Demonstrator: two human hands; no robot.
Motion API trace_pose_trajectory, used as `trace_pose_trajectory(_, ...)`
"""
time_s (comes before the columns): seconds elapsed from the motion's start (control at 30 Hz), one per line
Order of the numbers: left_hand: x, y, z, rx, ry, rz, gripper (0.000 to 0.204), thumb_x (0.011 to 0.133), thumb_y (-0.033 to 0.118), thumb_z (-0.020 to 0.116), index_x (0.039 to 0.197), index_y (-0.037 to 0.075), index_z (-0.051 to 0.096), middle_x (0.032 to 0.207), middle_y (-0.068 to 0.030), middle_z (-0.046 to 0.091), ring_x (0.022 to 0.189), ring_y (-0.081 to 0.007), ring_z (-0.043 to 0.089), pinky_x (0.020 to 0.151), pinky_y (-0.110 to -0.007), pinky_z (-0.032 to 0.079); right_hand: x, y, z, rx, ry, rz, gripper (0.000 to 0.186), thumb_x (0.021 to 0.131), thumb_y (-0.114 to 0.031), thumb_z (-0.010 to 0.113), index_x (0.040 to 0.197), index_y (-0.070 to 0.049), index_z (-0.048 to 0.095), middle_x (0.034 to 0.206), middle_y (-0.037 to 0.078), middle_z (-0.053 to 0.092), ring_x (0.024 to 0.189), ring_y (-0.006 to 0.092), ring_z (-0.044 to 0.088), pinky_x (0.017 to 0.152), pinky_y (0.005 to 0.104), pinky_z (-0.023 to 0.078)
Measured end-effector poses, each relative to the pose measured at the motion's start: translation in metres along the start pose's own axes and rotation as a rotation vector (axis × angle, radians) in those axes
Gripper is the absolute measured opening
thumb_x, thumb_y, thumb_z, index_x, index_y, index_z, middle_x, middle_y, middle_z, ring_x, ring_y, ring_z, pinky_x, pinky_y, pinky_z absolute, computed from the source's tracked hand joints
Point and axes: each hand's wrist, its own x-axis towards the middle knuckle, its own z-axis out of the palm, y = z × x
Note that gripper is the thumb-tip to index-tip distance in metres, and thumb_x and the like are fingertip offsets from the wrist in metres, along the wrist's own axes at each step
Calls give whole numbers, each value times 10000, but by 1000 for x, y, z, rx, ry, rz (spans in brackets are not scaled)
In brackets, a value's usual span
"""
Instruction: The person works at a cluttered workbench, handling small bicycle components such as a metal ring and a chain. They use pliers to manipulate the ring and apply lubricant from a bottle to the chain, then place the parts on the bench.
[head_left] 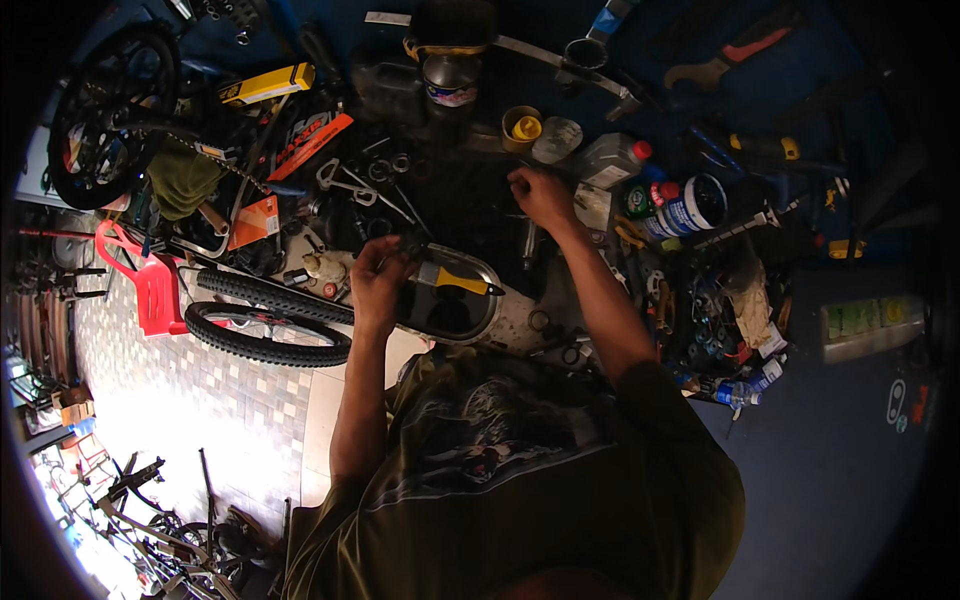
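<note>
My left hand [378, 275] is closed in a pinch over the left end of a metal-rimmed tray [487, 322]. A small dark part [410, 244] shows at its fingertips; its kind is too dim to make out. Beside that hand, a tool with a yellow handle [460, 281] and a black tip lies across the tray. Farther forward and to the right, my right hand [543, 197] has its fingers curled together over the dark bench; whatever they hold is hidden. Just beyond it stand a brown pot with a yellow piece inside [523, 126] and a clear plastic container [558, 140].
Wrenches and rings [385, 172] lie at the bench's back. Right are a red-capped bottle [612, 160], a white-and-blue tub [690, 207] and heaped parts [690, 310]. Left, bicycle tyres [265, 325] and a red plastic chair [155, 290] stand on the tiled floor.
</note>
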Motion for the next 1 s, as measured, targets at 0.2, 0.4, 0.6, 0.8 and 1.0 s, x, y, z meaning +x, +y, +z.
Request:
trace_pose_trajectory(0.2, 3, 1, 2, -2, 10, 4, 236, 941, -10, 609, 1175, -35, 602, 1025, -93, 629, 979, -172, 664, 892, -351, 614, 12, -11, 12, -124, 48, -20, 184, 886, -179, 706, 1054, -102, 703, 952, 114, 725, 937, 319, 701, 807, 445, 556)
trace_pose_trajectory(0.4, 3, 2, 0, -2, 3, 8, 229, 941, -10, 613, 1169, -29, 608, 1013, -81, 628, 980, -156, 658, 902, -357, 613, 21, -10, 9, -3, -39, 68, 196, 867, -164, 738, 1042, -88, 696, 931, 114, 723, 930, 307, 707, 808, 423, 554)
trace_pose_trajectory(0.6, 2, -1, -2, -3, -8, 6, 224, 941, -17, 610, 1165, -22, 614, 1010, -74, 626, 978, -145, 654, 907, -355, 612, 25, 11, 9, 44, -107, 34, 229, 874, -173, 732, 1096, -123, 709, 948, 100, 709, 941, 311, 701, 816, 419, 558)
trace_pose_trajectory(0.8, 1, 1, -2, 8, -23, -3, 219, 949, -9, 612, 1168, -23, 600, 1069, -97, 604, 998, -185, 662, 904, -356, 616, 18, -31, 15, -214, -27, -138, 237, 891, -215, 728, 1125, -175, 711, 1119, 69, 626, 1064, 258, 662, 862, 408, 553)
trace_pose_trajectory(1.0, 2, 2, -5, 0, -49, 12, 225, 956, 5, 623, 1180, -10, 605, 1083, -92, 624, 1010, -179, 662, 914, -357, 608, 25, -37, 38, -223, -97, -171, 190, 892, -230, 710, 1065, -153, 725, 1062, 74, 666, 1001, 276, 692, 812, 419, 568)
